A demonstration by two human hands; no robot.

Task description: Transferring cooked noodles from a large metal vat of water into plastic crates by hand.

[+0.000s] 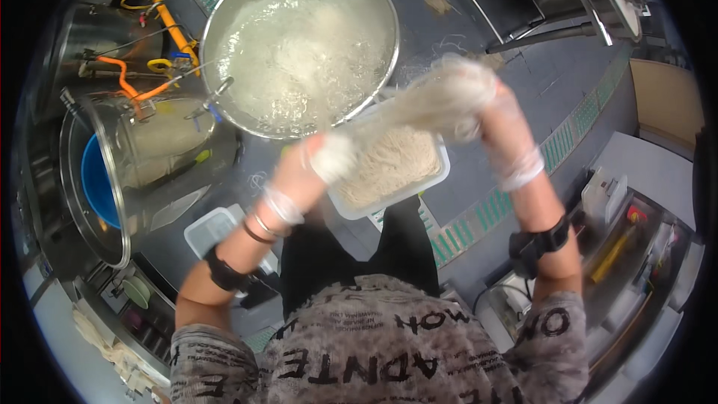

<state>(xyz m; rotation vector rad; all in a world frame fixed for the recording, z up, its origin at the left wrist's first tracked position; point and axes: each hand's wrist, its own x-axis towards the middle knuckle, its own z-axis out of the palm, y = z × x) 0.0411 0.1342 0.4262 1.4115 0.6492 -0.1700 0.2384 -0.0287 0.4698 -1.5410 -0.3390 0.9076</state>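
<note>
Both of my hands wear clear disposable gloves and blur with motion. A stretched bundle of thin pale noodles point(398, 109) spans the gap between them. My right hand point(477, 90) grips its upper right end, with loose strands hanging about the fingers. At the lower left end is my left hand point(322, 165), its fingers closed around the strands. Under the bundle lies a white plastic tub point(359, 214) filled with more noodles point(392, 165). Just beyond my left hand stands a large round metal pot point(396, 33) of bubbling, cloudy water point(303, 45).
Left of the pot, a tilted metal lid point(124, 224) and a blue basin point(95, 179) sit by a metal vessel point(168, 151). Orange gas piping point(162, 11) with yellow-handled valves runs behind. A drain grating point(482, 219) crosses the floor. Shelving point(622, 269) is at right.
</note>
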